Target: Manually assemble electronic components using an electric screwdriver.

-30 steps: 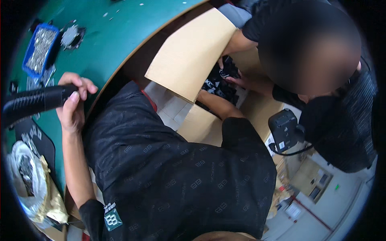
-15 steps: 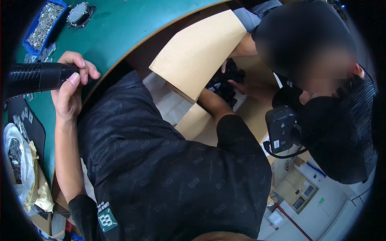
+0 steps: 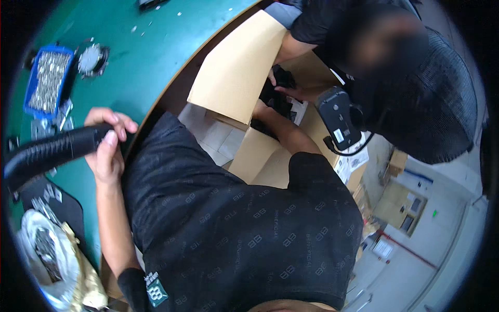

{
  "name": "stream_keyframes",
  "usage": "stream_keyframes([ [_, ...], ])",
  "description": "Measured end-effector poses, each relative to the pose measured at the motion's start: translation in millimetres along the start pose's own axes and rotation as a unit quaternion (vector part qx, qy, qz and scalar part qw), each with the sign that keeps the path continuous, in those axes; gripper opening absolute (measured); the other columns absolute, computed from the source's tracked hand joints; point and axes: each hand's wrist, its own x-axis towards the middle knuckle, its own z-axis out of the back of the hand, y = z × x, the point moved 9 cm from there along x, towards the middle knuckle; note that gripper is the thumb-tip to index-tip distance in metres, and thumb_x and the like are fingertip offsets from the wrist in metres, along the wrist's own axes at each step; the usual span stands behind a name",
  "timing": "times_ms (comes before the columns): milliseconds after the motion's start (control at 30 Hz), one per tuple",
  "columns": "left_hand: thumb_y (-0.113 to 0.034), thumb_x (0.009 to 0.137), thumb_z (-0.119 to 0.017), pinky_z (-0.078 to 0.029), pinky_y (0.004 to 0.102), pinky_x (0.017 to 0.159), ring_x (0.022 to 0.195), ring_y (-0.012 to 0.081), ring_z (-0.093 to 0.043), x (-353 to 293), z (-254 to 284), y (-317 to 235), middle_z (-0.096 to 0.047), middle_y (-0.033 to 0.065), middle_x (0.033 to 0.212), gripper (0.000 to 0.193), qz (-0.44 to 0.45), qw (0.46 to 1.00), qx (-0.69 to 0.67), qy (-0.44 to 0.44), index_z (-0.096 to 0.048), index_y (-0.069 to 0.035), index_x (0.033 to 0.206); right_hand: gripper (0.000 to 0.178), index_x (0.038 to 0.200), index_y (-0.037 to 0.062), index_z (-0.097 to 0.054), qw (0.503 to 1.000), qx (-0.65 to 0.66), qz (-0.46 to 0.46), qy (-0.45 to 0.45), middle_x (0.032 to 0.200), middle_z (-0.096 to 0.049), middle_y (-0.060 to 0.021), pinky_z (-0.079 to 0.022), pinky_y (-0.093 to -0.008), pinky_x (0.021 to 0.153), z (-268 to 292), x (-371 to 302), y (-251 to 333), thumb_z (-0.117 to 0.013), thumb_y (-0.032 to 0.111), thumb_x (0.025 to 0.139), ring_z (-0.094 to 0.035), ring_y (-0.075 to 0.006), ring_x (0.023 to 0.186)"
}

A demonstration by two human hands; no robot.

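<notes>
My left hand (image 3: 108, 151), at the left over the green table, is closed round one end of a black curved handle-like piece (image 3: 57, 151) with stitch-like marks along it. The thumb presses on it from the near side. My right arm reaches into an open cardboard box (image 3: 236, 67) beside the table. There my right hand (image 3: 261, 110) is at a heap of black parts (image 3: 280, 93), its fingers mostly hidden. Another person's hand (image 3: 291, 92) touches the same black parts from the far side.
A blue tray (image 3: 31, 96) of small metal parts stands on the green table (image 3: 156, 47), near a round metal part (image 3: 91, 60). A bag of metal pieces (image 3: 47, 255) is at the lower left. The other person (image 3: 416, 99) leans in at the right, with a black device (image 3: 340, 119) and cable.
The view has shifted, and the table things sit lower in it. The black handle-like piece now slants, its free end lower. The other person's head has turned and moved; the hands stay in the box.
</notes>
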Motion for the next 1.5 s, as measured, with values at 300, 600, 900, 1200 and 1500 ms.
stream_keyframes([
  [300,-0.019,0.079,-0.059,-0.044,0.0334,0.070,0.069,0.0202,-0.052,-1,2,3,-0.046,0.0068,0.068,0.028,0.018,0.997,-0.061,-0.034,-0.045,-0.001,0.095,0.028,0.099,0.0069,-0.067,0.992,0.063,-0.103,-0.041,0.106,-0.063,-0.0174,-0.046,-0.0437,0.082,24,-7,8,-0.055,0.021,0.078,-0.059,-0.0344,0.097],
  [600,-0.009,0.080,-0.061,-0.047,0.0335,0.074,0.074,0.0199,-0.056,3,2,5,-0.050,0.0067,0.071,0.022,0.050,0.991,-0.120,0.007,-0.045,-0.003,0.095,0.027,0.098,0.0063,-0.067,0.984,0.088,-0.143,-0.065,0.105,-0.063,-0.0185,-0.048,-0.0422,0.079,58,8,-13,-0.054,0.020,0.078,-0.060,-0.0353,0.094],
  [900,-0.004,0.079,-0.057,-0.047,0.0358,0.077,0.074,0.0195,-0.056,8,-1,4,-0.050,0.0066,0.072,0.020,0.053,0.990,-0.131,0.005,-0.045,-0.002,0.095,0.026,0.097,0.0057,-0.067,0.980,0.119,-0.149,-0.057,0.103,-0.064,-0.0196,-0.051,-0.0406,0.076,54,-7,-38,-0.053,0.019,0.079,-0.062,-0.0362,0.091],
  [1200,-0.002,0.078,-0.057,-0.048,0.0365,0.078,0.074,0.0189,-0.055,2,2,6,-0.050,0.0071,0.073,0.020,0.056,0.991,-0.123,-0.006,-0.045,-0.002,0.095,0.023,0.086,-0.0002,-0.064,0.978,-0.026,-0.175,0.110,0.095,-0.064,-0.0190,-0.051,-0.0401,0.076,87,-58,-25,-0.048,0.015,0.081,-0.063,-0.0337,0.090],
  [1500,-0.002,0.079,-0.053,-0.046,0.0369,0.079,0.074,0.0194,-0.053,3,9,6,-0.049,0.0080,0.073,0.017,0.055,0.988,-0.142,-0.026,-0.046,-0.002,0.095,0.025,0.095,0.0076,-0.065,0.966,-0.007,-0.259,0.002,0.102,-0.060,-0.0121,-0.049,-0.0365,0.084,161,-138,-20,-0.056,0.002,0.072,-0.059,-0.0288,0.096],
])
